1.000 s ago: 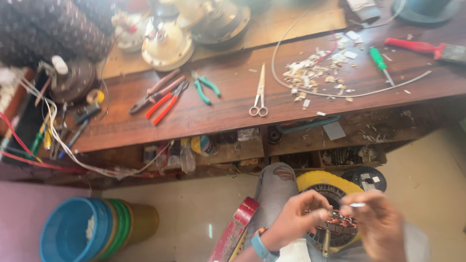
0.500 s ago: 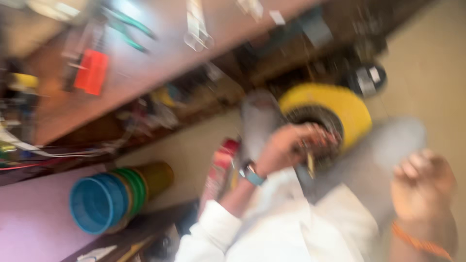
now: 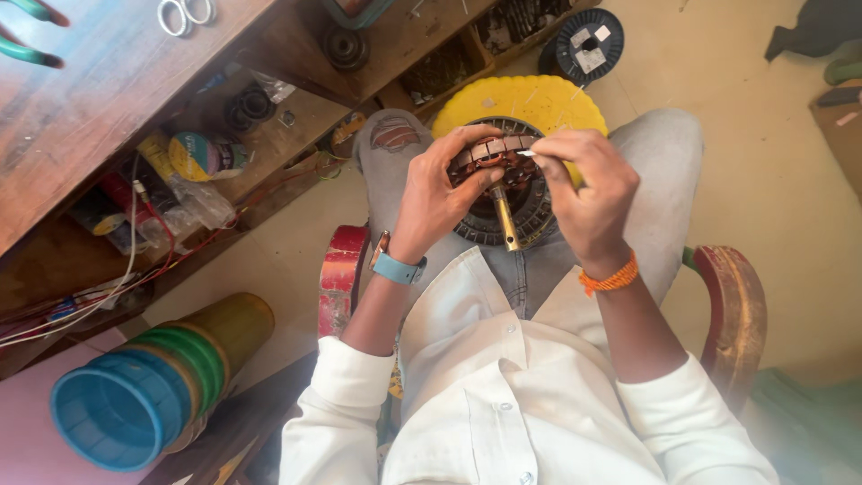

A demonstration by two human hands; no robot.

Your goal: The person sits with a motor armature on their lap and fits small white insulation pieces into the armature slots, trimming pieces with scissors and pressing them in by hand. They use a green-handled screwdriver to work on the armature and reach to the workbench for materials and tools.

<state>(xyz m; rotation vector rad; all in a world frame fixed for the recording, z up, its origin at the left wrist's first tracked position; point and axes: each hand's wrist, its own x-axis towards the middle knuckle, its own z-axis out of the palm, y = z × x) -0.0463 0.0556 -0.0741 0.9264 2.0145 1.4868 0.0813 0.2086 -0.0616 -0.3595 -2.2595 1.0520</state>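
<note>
The person sits with a round, dark, copper-wound motor stator with a brass-coloured shaft (image 3: 499, 193) held over the lap, and everything else can be placed from it. The left hand (image 3: 437, 193) grips the stator from its left side, fingers (image 3: 467, 136) curled over the upper rim and thumb pressed near the shaft — a closed hold on the part. The right hand (image 3: 584, 189) sits just to the stator's right, fingers pinched shut on a small, thin, pale strip (image 3: 526, 154) whose tip touches the top of the windings; what the strip is made of cannot be told.

Directly behind the stator, partly hidden by it, lies a yellow scalloped disc (image 3: 530, 99) on the pale floor. Further beyond, a black wire spool (image 3: 588, 42) stands on the same floor. Up and to the left of the stator runs the brown wooden bench (image 3: 108, 99), with steel scissors (image 3: 184, 13) at its far edge and a cluttered lower shelf beneath. Well to the lower left of the stator stands a nested stack of blue, green and yellow plastic containers (image 3: 148, 386) — lying on its side. A blue wristwatch (image 3: 397, 267) sits below the stator on the left wrist, an orange thread band (image 3: 609, 278) on the right.
</note>
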